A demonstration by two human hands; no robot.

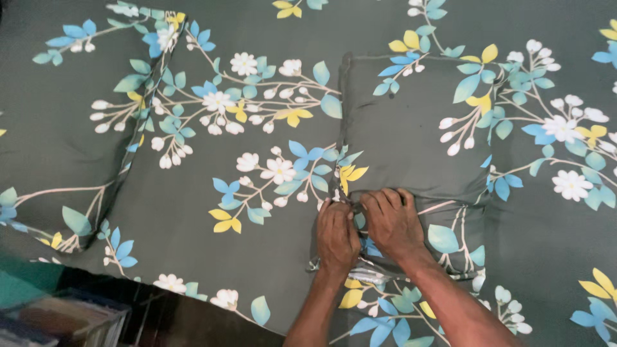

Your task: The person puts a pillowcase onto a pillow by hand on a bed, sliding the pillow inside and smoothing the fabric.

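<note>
Pillow in a dark grey floral cover lies on a bed, and both hands meet at its near left edge. The left hand rests knuckles-up on that edge, its fingers curled together and pinching the cover's fabric. The right hand sits just beside it, touching it, fingers bent and pressed down on the same seam, gripping cloth rather than lying flat. Both hands are equally close to the pillow; neither reaches further than the other. From the hands, the pillow's body extends away and to the right, its long axis running roughly from the person toward the far side of the bed. The open end of the cover appears bunched beneath the wrists, nearest the person. To the left of the pillow, well apart, a second pillow in matching fabric lies tilted. Beneath both spreads a bedsheet with the same blue, yellow and white flower print. Nearer than the pillow, at the lower left, a dark floor shows past the bed's edge.
</note>
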